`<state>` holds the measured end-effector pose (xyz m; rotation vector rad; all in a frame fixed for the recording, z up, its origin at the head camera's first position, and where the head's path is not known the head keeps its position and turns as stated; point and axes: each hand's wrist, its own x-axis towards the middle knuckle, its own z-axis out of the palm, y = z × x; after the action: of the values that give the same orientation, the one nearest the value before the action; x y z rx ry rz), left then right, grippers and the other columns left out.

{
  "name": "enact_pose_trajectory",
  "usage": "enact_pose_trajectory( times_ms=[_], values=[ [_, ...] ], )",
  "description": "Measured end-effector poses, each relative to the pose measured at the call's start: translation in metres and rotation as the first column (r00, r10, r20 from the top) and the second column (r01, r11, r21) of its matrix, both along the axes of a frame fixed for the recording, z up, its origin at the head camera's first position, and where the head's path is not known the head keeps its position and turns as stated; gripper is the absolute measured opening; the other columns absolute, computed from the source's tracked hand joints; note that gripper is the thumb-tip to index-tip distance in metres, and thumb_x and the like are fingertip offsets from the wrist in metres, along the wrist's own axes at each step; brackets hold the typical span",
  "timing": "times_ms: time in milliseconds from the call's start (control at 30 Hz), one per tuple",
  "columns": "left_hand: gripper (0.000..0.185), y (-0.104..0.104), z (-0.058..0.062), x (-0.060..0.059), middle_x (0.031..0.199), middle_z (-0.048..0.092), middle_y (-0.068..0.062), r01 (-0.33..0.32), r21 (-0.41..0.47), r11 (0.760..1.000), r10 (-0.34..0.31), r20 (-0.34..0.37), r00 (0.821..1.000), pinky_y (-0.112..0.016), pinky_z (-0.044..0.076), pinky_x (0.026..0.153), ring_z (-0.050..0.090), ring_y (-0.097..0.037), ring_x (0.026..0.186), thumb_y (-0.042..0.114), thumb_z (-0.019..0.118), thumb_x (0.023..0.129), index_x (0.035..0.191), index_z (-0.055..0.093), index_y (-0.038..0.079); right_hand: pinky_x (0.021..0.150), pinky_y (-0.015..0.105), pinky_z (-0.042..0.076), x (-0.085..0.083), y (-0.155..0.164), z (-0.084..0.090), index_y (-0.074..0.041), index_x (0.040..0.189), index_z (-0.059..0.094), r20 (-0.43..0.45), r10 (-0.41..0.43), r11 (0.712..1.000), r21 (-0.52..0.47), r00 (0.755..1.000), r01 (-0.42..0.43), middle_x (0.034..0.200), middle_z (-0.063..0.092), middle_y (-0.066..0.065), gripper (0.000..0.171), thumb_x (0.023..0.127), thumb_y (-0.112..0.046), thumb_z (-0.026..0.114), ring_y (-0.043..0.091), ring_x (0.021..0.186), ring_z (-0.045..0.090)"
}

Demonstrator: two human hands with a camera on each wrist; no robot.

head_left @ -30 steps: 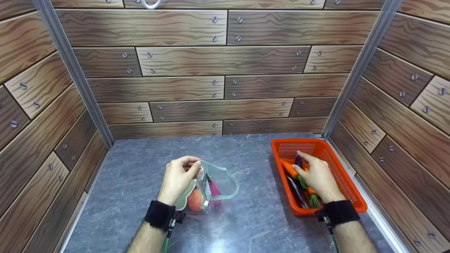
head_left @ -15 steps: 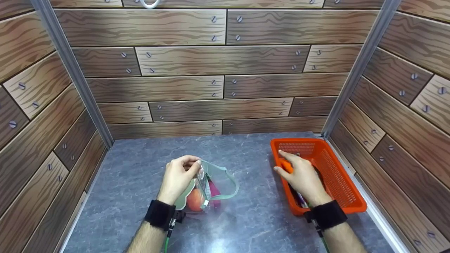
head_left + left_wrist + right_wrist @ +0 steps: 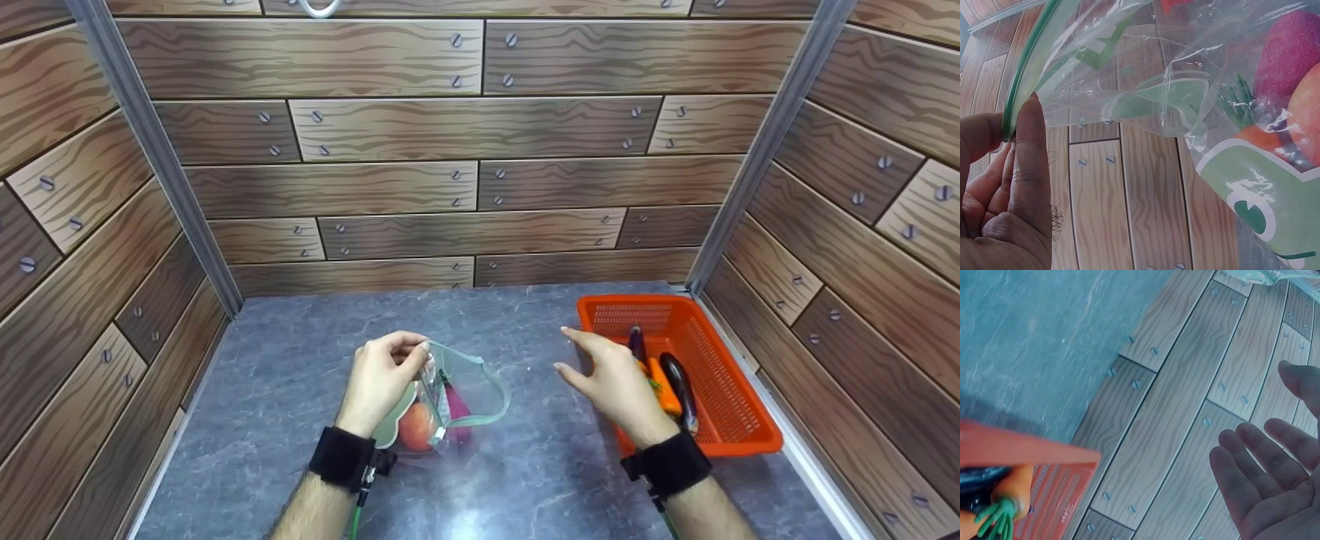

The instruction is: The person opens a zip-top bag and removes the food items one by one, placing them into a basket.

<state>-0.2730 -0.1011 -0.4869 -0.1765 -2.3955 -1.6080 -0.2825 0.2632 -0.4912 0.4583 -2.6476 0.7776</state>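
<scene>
My left hand point(image 3: 381, 382) pinches the green zip edge of a clear zip bag point(image 3: 387, 429) between thumb and index finger, and the bag's mouth gapes to the right. Through the plastic show a round peach-coloured fruit point(image 3: 417, 427) and a long magenta vegetable point(image 3: 455, 405). The left wrist view also shows a carrot point(image 3: 1261, 136) with a green top inside, and a pale green printed figure on the bag. My right hand point(image 3: 619, 386) hovers over the left rim of an orange basket point(image 3: 724, 375), fingers extended, thumb apart, palm bare. It hides part of the basket's contents.
In the basket lie carrots point(image 3: 664, 386) and dark eggplants point(image 3: 681, 390), toward its left and middle. The grey marbled tabletop point(image 3: 525, 480) is bounded by wood-patterned walls point(image 3: 397, 187) at the back and both sides. A white hook point(image 3: 321, 9) hangs at the top.
My right hand has moved left from over the basket's middle to its left rim, uncovering a carrot and an eggplant. My left hand and the bag have stayed in place.
</scene>
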Motion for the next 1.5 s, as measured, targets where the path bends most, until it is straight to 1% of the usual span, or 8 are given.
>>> enact_pose_trajectory(
  times_ms=[167,267,433,567,733,967,1200,1500],
  values=[
    [0.014,0.0,0.0,0.0,0.097,0.09,-0.007,0.0,-0.003,1.0,0.0,-0.004,1.0,-0.017,0.066,0.07,0.083,-0.01,0.082,0.015,0.08,0.11,0.117,0.089,0.007,0.115,0.058,0.068,0.002,-0.014,-0.004,-0.007,0.156,0.075,-0.018,0.03,1.0,-0.004,0.999,-0.03,0.147,0.082,0.021,0.06,0.101,-0.02,0.096,0.04,0.134,0.08],
    [0.015,0.0,-0.001,0.0,0.096,0.089,-0.006,0.001,-0.003,1.0,-0.001,-0.009,1.0,-0.017,0.066,0.07,0.082,-0.008,0.081,0.015,0.08,0.109,0.117,0.089,0.007,0.112,0.056,0.069,0.005,-0.022,-0.006,-0.01,0.156,0.076,0.002,0.043,0.999,-0.013,0.999,-0.043,0.147,0.082,0.017,0.058,0.102,-0.022,0.095,0.038,0.133,0.081],
    [0.015,-0.001,-0.001,0.0,0.096,0.089,-0.006,-0.003,-0.012,1.0,0.003,-0.012,1.0,-0.017,0.065,0.069,0.081,-0.008,0.081,0.015,0.08,0.109,0.117,0.089,0.007,0.114,0.056,0.069,0.009,-0.037,-0.009,-0.012,0.156,0.076,0.032,0.058,0.998,-0.021,0.998,-0.057,0.148,0.082,0.014,0.055,0.104,-0.023,0.093,0.035,0.137,0.08],
    [0.014,-0.001,-0.002,0.001,0.097,0.09,-0.006,-0.009,-0.024,1.0,0.009,-0.013,1.0,-0.017,0.066,0.07,0.082,-0.008,0.081,0.016,0.081,0.109,0.117,0.09,0.007,0.116,0.055,0.068,0.011,-0.049,-0.011,-0.011,0.154,0.077,0.032,0.082,0.997,-0.021,0.996,-0.081,0.147,0.083,0.014,0.055,0.103,-0.022,0.094,0.036,0.137,0.08],
    [0.014,-0.001,-0.002,0.001,0.098,0.09,-0.006,-0.014,-0.023,1.0,0.014,-0.005,1.0,-0.017,0.066,0.07,0.082,-0.009,0.082,0.015,0.08,0.109,0.117,0.09,0.008,0.115,0.053,0.069,0.014,-0.059,-0.014,-0.009,0.151,0.078,0.011,0.112,0.994,-0.006,0.994,-0.112,0.145,0.084,0.014,0.054,0.102,-0.022,0.095,0.035,0.134,0.081],
    [0.014,-0.001,-0.002,0.001,0.097,0.089,-0.006,-0.009,-0.003,1.0,0.009,0.0,1.0,-0.017,0.067,0.07,0.083,-0.01,0.083,0.015,0.08,0.109,0.117,0.089,0.007,0.111,0.053,0.071,0.018,-0.07,-0.019,-0.012,0.149,0.08,-0.005,0.142,0.99,0.011,0.99,-0.142,0.142,0.085,0.01,0.051,0.102,-0.023,0.095,0.031,0.13,0.083],
    [0.013,-0.002,-0.004,0.001,0.098,0.089,-0.006,-0.003,-0.01,1.0,0.003,-0.013,1.0,-0.017,0.067,0.072,0.082,-0.009,0.082,0.015,0.08,0.11,0.116,0.09,0.008,0.104,0.049,0.073,0.02,-0.083,-0.023,-0.01,0.141,0.084,-0.036,0.178,0.984,0.027,0.983,-0.177,0.134,0.088,0.01,0.041,0.103,-0.022,0.093,0.029,0.123,0.085],
    [0.015,-0.001,-0.005,0.001,0.099,0.089,-0.007,-0.001,-0.003,1.0,0.001,-0.006,1.0,-0.02,0.07,0.073,0.084,-0.011,0.085,0.016,0.08,0.111,0.117,0.089,0.007,0.104,0.048,0.074,0.016,-0.099,-0.031,-0.009,0.135,0.087,-0.05,0.251,0.967,0.048,0.967,-0.249,0.13,0.089,0.01,0.03,0.105,-0.014,0.09,0.029,0.121,0.087]
  ],
)
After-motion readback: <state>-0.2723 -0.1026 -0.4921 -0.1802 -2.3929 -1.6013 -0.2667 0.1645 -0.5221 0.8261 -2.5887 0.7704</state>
